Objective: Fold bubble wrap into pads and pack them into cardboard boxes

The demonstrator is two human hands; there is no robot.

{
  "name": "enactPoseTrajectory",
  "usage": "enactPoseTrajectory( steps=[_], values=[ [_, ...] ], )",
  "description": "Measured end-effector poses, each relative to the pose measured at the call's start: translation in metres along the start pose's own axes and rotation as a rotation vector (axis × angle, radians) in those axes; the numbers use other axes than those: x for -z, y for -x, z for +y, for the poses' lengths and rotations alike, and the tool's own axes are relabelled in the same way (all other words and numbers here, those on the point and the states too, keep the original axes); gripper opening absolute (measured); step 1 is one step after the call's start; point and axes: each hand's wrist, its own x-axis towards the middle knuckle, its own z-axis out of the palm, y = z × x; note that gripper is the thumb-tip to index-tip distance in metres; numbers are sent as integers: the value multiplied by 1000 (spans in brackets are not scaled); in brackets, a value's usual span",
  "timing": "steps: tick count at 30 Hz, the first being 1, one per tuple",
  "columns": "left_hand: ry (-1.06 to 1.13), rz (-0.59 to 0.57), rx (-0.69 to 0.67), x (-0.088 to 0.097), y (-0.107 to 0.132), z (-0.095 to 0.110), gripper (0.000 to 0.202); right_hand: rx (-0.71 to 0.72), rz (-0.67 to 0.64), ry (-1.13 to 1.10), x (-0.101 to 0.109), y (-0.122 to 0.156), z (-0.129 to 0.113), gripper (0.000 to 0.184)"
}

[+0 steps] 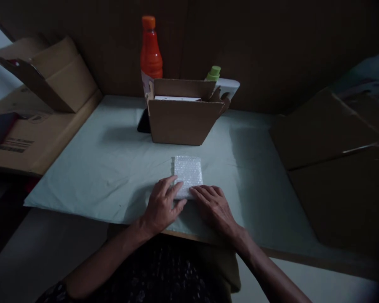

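A flat, square bubble-wrap packet (188, 169) lies on the pale green cloth near the table's front edge. What is inside the wrap cannot be made out. My left hand (162, 205) rests at the packet's left side, fingers spread, with fingertips on its lower left part and the thumb by its lower edge. On the lower right corner, my right hand (214, 206) lies with its fingers stretched out flat. Neither hand is closed around the packet.
Behind the packet stands an open cardboard box (183, 123) with a white item (177, 98) inside. An orange-red bottle (151, 54) and a green-capped bottle (214, 73) stand behind it. Cardboard boxes flank the cloth left (66, 75) and right (322, 130). A dark object (144, 122) lies beside the middle box.
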Motion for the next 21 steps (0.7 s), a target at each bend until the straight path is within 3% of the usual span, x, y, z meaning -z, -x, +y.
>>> enactPoseTrajectory(
  steps=[4, 9, 15, 19, 21],
  values=[
    [37, -73, -102, 4, 15, 5, 40, -53, -99, -156, 15, 2, -4, 28],
    [187, -135, 32, 4, 10, 1, 32, -159, -163, -336, 24, 7, -5, 28],
    [91, -265, 211, 1, -15, -10, 30, -123, 75, 5, 18, 12, -10, 30],
    [-63, -232, 282, -3, -24, -13, 26, -13, 46, 104, 14, 8, -14, 34],
    [-27, -176, 320, -3, -23, -14, 29, 5, 12, 126, 9, 0, -11, 36]
  ],
)
